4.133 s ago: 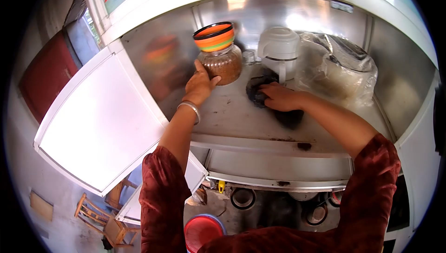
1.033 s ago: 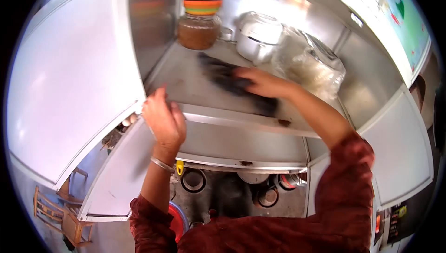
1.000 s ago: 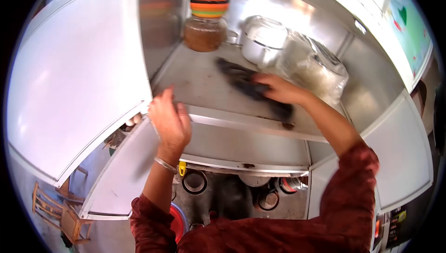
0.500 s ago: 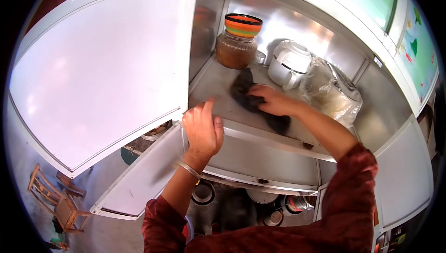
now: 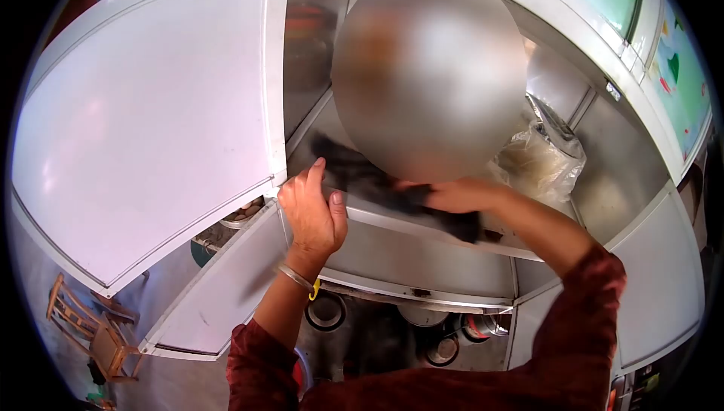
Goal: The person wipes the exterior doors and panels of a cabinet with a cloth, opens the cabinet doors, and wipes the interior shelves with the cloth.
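Observation:
A dark cloth point(image 5: 377, 185), smeared by motion, stretches along the front of the cabinet shelf point(image 5: 298, 158). My right hand point(image 5: 456, 196) is closed on it; a blurred round patch hides part of the fingers. At the cabinet's front left corner, my left hand point(image 5: 311, 211) rests against the frame, its fingers stretched up and thumb apart, holding nothing. A bracelet point(image 5: 296, 278) circles the left wrist. Further back on the shelf, a clear plastic bag point(image 5: 539, 158) wraps a shiny container. The blurred patch covers the shelf's middle and back.
A large white door point(image 5: 151, 124) stands open at left, above a lower open door point(image 5: 215, 290). Pots point(image 5: 326, 311) and tins sit in the lower compartment. A wooden chair point(image 5: 109, 339) is on the floor at left. Another door point(image 5: 656, 275) hangs open at right.
My right hand has drawn the cloth toward the shelf's front edge, and the cloth now reaches further left. My left hand stays at the corner. A blurred patch now covers the jar and white pot.

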